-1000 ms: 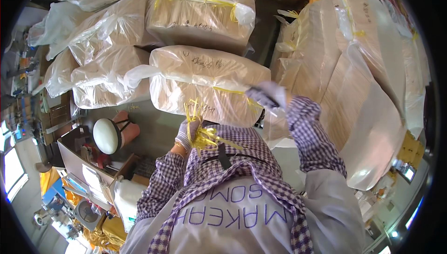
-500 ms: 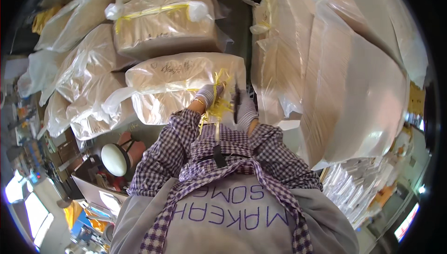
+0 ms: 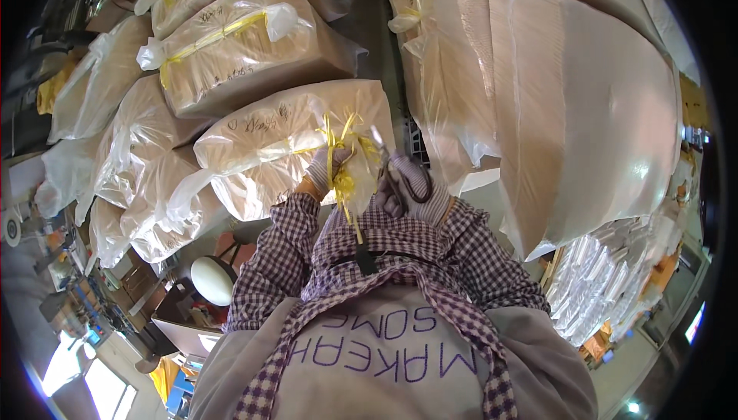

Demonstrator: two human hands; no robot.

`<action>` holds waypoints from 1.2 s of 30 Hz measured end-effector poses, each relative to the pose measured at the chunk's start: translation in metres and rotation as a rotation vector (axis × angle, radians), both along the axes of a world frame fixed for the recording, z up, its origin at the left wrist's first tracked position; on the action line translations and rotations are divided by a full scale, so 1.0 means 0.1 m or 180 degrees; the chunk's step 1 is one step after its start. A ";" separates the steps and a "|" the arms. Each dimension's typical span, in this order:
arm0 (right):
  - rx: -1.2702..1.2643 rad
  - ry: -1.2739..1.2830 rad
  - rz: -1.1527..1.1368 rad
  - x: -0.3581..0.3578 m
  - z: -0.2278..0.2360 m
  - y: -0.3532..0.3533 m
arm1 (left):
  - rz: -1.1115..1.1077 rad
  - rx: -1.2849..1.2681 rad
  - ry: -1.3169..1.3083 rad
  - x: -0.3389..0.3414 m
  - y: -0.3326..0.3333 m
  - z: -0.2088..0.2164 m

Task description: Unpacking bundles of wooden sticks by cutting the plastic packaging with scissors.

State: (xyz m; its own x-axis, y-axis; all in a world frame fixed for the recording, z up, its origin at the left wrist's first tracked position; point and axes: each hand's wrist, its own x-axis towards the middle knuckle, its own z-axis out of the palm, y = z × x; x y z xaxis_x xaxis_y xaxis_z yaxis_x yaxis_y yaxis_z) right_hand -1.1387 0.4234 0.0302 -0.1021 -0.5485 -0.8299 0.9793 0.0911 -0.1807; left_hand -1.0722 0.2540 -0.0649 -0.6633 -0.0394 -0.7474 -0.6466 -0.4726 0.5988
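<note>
My left hand [image 3: 324, 168], in a striped glove, is closed around yellow twine [image 3: 344, 184] at the gathered end of a clear plastic bag. That bag wraps a long tan bundle [image 3: 265, 129] lying crosswise in front of me, with handwriting on its upper side. Loose ends of the twine stick up above my fingers and hang below them. Beside it on the right, my gloved right hand [image 3: 419, 197] grips dark-handled scissors [image 3: 422, 182]. Their metal blades point up and away, next to the twine; whether they touch it I cannot tell.
More bagged tan bundles [image 3: 231, 55] tied with yellow twine are stacked at the far left. Tall wrapped stacks [image 3: 584, 112] stand close on my right. A round white stool seat [image 3: 212, 281] is at the lower left, and a pile of silvery plastic-wrapped packs [image 3: 603, 274] at the lower right.
The scissors have turned in my right hand, with the blades now pointing up and away near the twine. My left hand has kept its hold. The whole view has swung slightly.
</note>
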 end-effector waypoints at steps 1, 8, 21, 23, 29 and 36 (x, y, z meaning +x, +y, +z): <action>-0.0006 -0.0005 0.0001 0.01 -0.01 -0.02 | 0.0001 -0.0006 -0.0005 0.00 -0.01 -0.03; -0.0203 -0.0407 0.0281 0.05 -0.21 -0.06 | 0.0056 -0.0075 0.0172 0.06 -0.01 -0.22; 0.0614 -0.0479 -0.0134 0.19 -0.19 -0.36 | 0.0146 -0.0078 0.0354 0.10 0.02 -0.35; 0.0834 -0.0555 -0.0161 0.21 -0.15 -0.33 | 0.0133 -0.0114 0.0227 0.03 0.07 -0.21; 0.0626 -0.0451 -0.0101 0.27 -0.27 -0.43 | -0.0235 -0.1063 -0.0532 0.28 0.08 -0.72; 0.0880 0.0445 0.0308 0.12 -0.48 -0.44 | 0.1135 0.0929 -0.0038 0.03 0.19 -0.56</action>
